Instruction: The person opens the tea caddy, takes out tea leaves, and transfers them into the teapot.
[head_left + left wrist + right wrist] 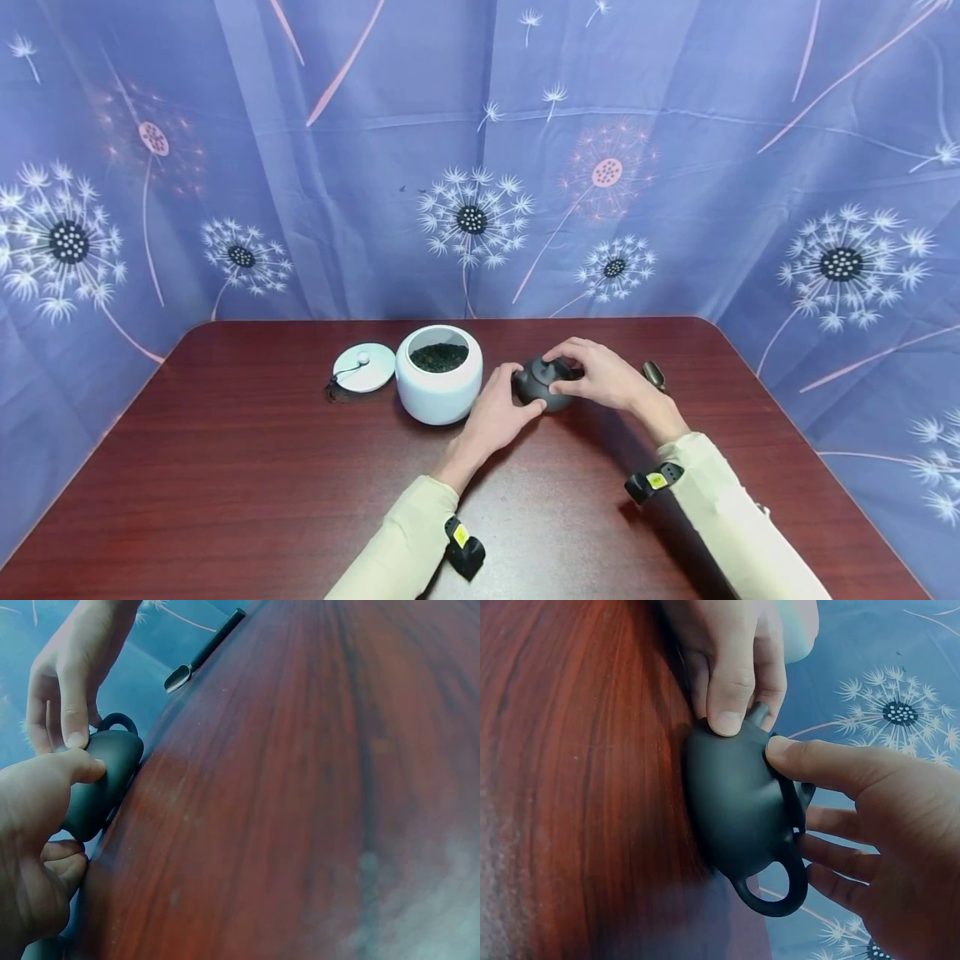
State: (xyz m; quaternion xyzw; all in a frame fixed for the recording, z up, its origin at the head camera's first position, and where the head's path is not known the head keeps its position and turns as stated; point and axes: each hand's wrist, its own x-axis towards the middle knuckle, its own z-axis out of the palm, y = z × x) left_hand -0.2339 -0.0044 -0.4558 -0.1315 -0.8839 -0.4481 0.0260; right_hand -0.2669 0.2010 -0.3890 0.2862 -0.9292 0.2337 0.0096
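Observation:
A small dark teapot [731,791] stands on the table right of the white jar, its loop handle [776,900] towards the right. My left hand [501,410] grips the pot's body on the spout side, thumb on the near wall. Over the top, my right hand [600,375] holds the teapot lid [789,802] between thumb and fingers, with the thumb at its rim. The lid sits at the pot's mouth, partly covered by those fingers. Beside the left hand is the white jar [438,396], uncovered, with dark loose tea leaves [439,357] inside.
Left of the jar lies its white lid [372,371], with a knob and a dark tassel. A small scoop [178,678] with a dark handle lies right of the teapot, behind the right wrist. A blue dandelion-print curtain [360,183] hangs behind the brown table [262,483].

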